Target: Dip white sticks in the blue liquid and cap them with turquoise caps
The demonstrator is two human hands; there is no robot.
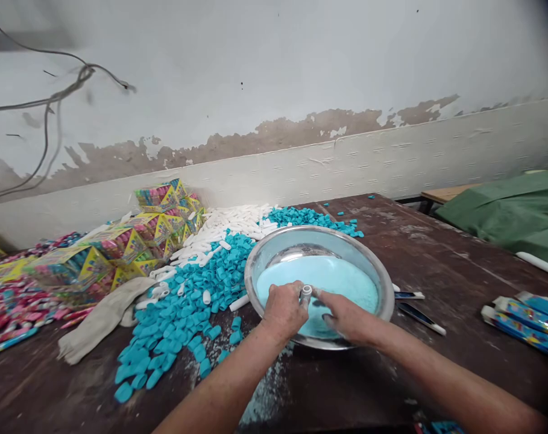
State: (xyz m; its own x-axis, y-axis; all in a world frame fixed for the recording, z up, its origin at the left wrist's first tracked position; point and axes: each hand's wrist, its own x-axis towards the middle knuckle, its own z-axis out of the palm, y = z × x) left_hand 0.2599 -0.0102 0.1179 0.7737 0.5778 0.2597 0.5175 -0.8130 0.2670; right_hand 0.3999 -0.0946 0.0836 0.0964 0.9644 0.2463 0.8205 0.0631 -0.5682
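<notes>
Both forearms nearest the lens, reaching forward over a dark, worn wooden table (436, 265). Left hand (283, 310) closed around a small white plastic tube (305, 293), held upright above the near rim of a round shiny metal bowl (382, 283). Right hand (346, 316) beside it, fingers loosely curled, thumb and forefinger touching the tube's side; inner grip hidden. Pale blue powder (328, 277) filling the bowl's bottom. Left of the bowl, a spread heap of turquoise plastic caps (187, 307); behind it, a pile of white tubes (228, 226). Farther left, a grey cloth (102, 319) and stacked multicoloured printed cartons (133, 241).
</notes>
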